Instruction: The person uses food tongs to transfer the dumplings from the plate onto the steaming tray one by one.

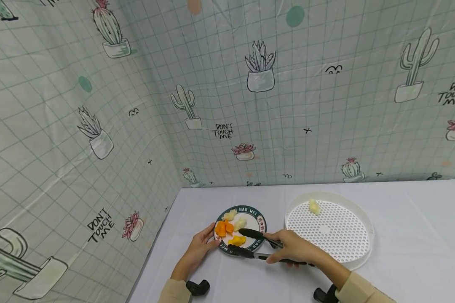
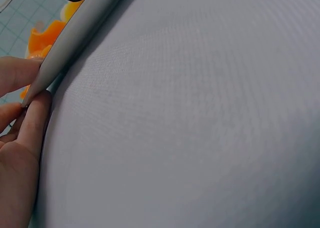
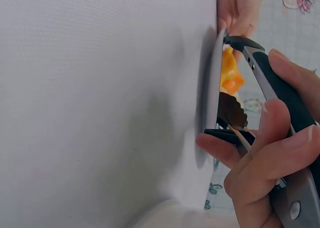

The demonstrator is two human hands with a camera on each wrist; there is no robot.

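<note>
A small white plate with a dark green lettered rim (image 1: 246, 209) lies at the middle of the table. My left hand (image 1: 202, 246) grips its left edge, thumb above and fingers at the underside in the left wrist view. Orange pieces (image 1: 224, 228), a yellow piece (image 1: 237, 240) and pale yellow pieces (image 1: 240, 224) of what looks like fruit or vegetable lie on the plate. My right hand (image 1: 297, 248) holds black-and-silver tongs (image 1: 252, 254). Their two scalloped tips are spread apart over the plate, one on either side of the yellow piece.
A round white tray with a perforated base (image 1: 337, 229) stands right of the plate, behind my right forearm. One pale yellow piece (image 1: 314, 206) lies near its back edge. A patterned cloth (image 1: 288, 126) hangs behind and left of the white table.
</note>
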